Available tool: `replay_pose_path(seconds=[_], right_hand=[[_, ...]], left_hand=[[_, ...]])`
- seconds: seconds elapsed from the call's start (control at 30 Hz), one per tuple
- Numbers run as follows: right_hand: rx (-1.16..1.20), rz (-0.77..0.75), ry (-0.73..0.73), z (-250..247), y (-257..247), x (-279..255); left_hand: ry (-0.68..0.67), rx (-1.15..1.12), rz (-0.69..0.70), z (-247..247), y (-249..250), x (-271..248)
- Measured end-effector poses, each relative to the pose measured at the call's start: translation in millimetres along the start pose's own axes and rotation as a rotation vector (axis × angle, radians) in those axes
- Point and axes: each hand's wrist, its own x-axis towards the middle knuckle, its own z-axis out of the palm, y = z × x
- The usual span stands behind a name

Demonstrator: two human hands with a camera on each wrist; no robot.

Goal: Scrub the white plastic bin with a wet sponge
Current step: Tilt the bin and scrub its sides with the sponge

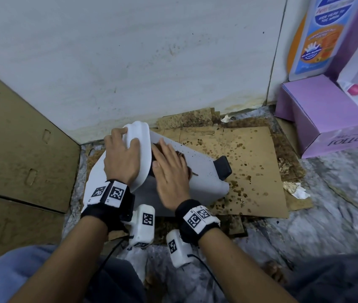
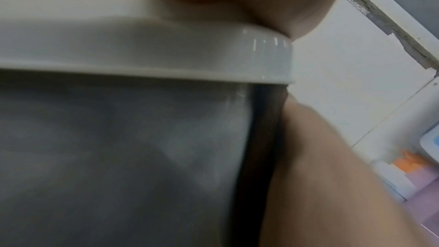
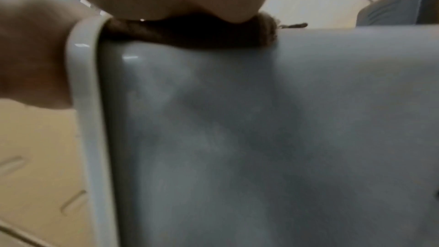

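The white plastic bin [image 1: 206, 173] lies on its side on stained cardboard, its black pedal [image 1: 224, 168] pointing right. My left hand [image 1: 121, 154] grips the bin's lid rim [image 2: 142, 44], fingers curled over its far edge. My right hand [image 1: 170, 171] lies flat with straight fingers on the bin's upper side and presses a brown sponge [image 1: 183, 157] against it, right beside the rim. In the right wrist view the sponge [image 3: 190, 31] is squashed between my palm and the bin wall [image 3: 261, 138]. Most of the sponge is hidden under my hand.
A drip-stained cardboard sheet [image 1: 250, 171] covers the marble floor [image 1: 326, 215] under the bin. A tiled wall [image 1: 152, 62] stands close behind. A large brown carton [image 1: 20, 149] closes the left side. A purple box [image 1: 326, 119] and a soap display [image 1: 318, 36] stand right. Crumpled paper [image 1: 296, 190] lies nearby.
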Motion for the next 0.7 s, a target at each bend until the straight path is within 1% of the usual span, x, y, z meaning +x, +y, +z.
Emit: replay_pose_path(seconds=[0.07, 0.1, 0.2, 0.27, 0.33, 0.37, 0.4, 0.47, 0.5, 0.57, 0.7], right_hand=[[-0.025, -0.017, -0.022, 0.7, 16.1, -5.7], [-0.034, 0.018, -0.024, -0.2, 26.2, -9.0], [-0.071, 0.198, -0.004, -7.7, 60.1, -16.7], [-0.218, 0.246, -0.039, -13.2, 76.9, -21.1], [-0.374, 0.267, -0.062, -14.1, 79.6, -21.5], [-0.407, 0.284, -0.047, -12.5, 76.1, -20.2], [-0.399, 0.307, -0.025, -10.6, 70.4, -19.1], [-0.274, 0.346, -0.017, -5.1, 58.8, -15.3], [-0.208, 0.348, -0.026, -3.3, 53.6, -13.3], [-0.157, 0.306, -0.043, -1.5, 40.5, -8.1], [-0.081, 0.075, -0.087, -0.4, 7.3, 5.2]], left_hand=[[0.012, -0.022, -0.002, -3.7, -6.1, 2.4], [0.015, -0.034, -0.009, -5.6, -9.3, 3.8], [0.019, -0.055, -0.030, -11.4, -18.6, 8.0], [0.022, -0.061, -0.029, -13.6, -24.6, 9.7], [0.028, -0.063, -0.031, -13.9, -28.5, 11.5], [0.033, -0.061, -0.035, -13.7, -29.9, 12.5], [0.037, -0.059, -0.036, -13.6, -31.3, 13.6], [0.042, -0.063, -0.031, -14.8, -33.7, 15.1], [0.043, -0.063, -0.028, -15.8, -35.4, 15.1], [0.042, -0.063, -0.025, -17.4, -39.4, 13.8], [0.050, -0.073, -0.018, -19.4, -43.1, 10.5]])
